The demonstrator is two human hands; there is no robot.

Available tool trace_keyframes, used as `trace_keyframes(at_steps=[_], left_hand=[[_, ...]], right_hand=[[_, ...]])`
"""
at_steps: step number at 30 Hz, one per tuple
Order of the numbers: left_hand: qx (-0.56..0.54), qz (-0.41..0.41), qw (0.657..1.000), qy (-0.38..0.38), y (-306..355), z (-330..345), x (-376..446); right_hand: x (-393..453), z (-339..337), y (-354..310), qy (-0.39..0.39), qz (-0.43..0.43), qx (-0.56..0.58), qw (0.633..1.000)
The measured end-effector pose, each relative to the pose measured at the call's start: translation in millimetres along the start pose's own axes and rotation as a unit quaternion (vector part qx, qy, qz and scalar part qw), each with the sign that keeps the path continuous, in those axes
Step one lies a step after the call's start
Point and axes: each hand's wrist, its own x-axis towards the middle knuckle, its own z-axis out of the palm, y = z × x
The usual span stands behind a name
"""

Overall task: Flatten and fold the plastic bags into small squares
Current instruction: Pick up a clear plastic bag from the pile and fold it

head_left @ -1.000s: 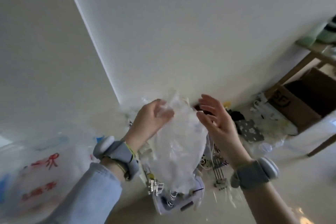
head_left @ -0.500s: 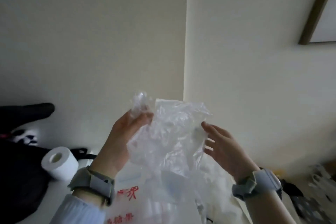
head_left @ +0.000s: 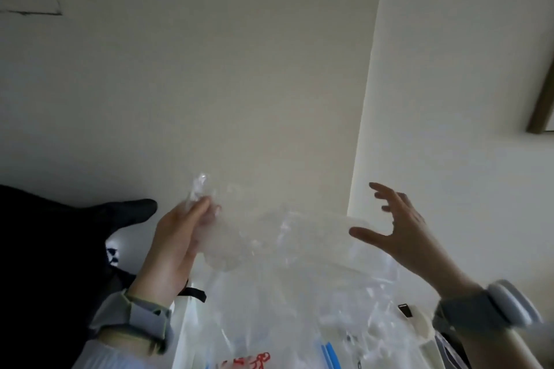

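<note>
1. Two pale walls (head_left: 239,84) fill the upper part of the view and meet in an upright corner line right of centre; a dark frame edge (head_left: 539,99) shows at the far right.
2. A mass of black fabric (head_left: 54,249) covers the lower left, one rounded tip reaching toward the middle.
3. A clear plastic bag (head_left: 269,243), crumpled and see-through, is held up in the air in front of the walls, spreading from the left hand across toward the right hand and hanging down over the things below.
4. Below it lies a white plastic bag with red print (head_left: 248,361), cut by the bottom edge of the view, with a blue strip just to its right.
5. The left hand (head_left: 177,246) grips a bunched top corner of the clear bag, fingers curled around it; a grey wristband (head_left: 132,320) sits above a light sleeve.
6. The right hand (head_left: 401,234) is released, fingers spread and apart from the bag's right edge; whether the thumb touches the film I cannot tell. It wears a grey band too.
</note>
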Motion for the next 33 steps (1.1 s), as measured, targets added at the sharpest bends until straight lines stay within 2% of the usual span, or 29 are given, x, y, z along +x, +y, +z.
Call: trace_keyframes(at_steps=[2, 3, 6, 8, 11, 12, 16, 18, 21, 24, 26, 28, 30, 33], left_hand=[[-0.005, 0.009, 1.000, 0.023, 2, 5, 3], [-0.006, 0.016, 0.999, 0.030, 1, 7, 6], [0.012, 0.008, 1.000, 0.012, 5, 20, 7], [0.001, 0.010, 1.000, -0.003, 10, 25, 7], [-0.001, 0.035, 0.999, 0.002, 21, 23, 15], [0.009, 0.034, 0.999, 0.003, 24, 23, 15], [0.021, 0.030, 0.999, 0.003, 27, 33, 17], [0.067, 0.060, 0.995, 0.044, 30, 35, 19], [0.150, 0.118, 0.974, 0.119, 32, 21, 26], [0.147, 0.072, 0.985, 0.060, 32, 7, 27], [0.115, -0.021, 0.992, -0.046, 32, 6, 23], [0.061, -0.103, 0.983, -0.137, 32, 5, 23], [0.053, -0.109, 0.981, -0.154, 33, 7, 21], [0.017, -0.058, 0.993, -0.098, 35, 18, 19]], right_hand=[[-5, 3, -30, 0.051, -0.119, 0.020, 0.991], [-5, 9, -47, 0.035, -0.169, 0.043, 0.984], [-6, 38, -80, -0.109, -0.219, 0.013, 0.970], [1, 47, -83, -0.145, -0.191, 0.051, 0.970], [17, 35, -78, -0.198, -0.082, 0.274, 0.938], [20, 33, -74, -0.192, -0.073, 0.273, 0.940], [33, 44, -82, -0.126, -0.098, 0.202, 0.966], [44, 42, -81, -0.063, -0.069, 0.255, 0.962], [64, 13, -67, 0.013, 0.049, 0.453, 0.890], [75, -6, -55, 0.025, 0.131, 0.527, 0.840], [76, -11, -56, 0.021, 0.119, 0.528, 0.841], [75, -11, -58, -0.006, 0.094, 0.520, 0.849], [73, -11, -57, -0.025, 0.089, 0.527, 0.845], [75, -10, -52, -0.026, 0.106, 0.565, 0.818]])
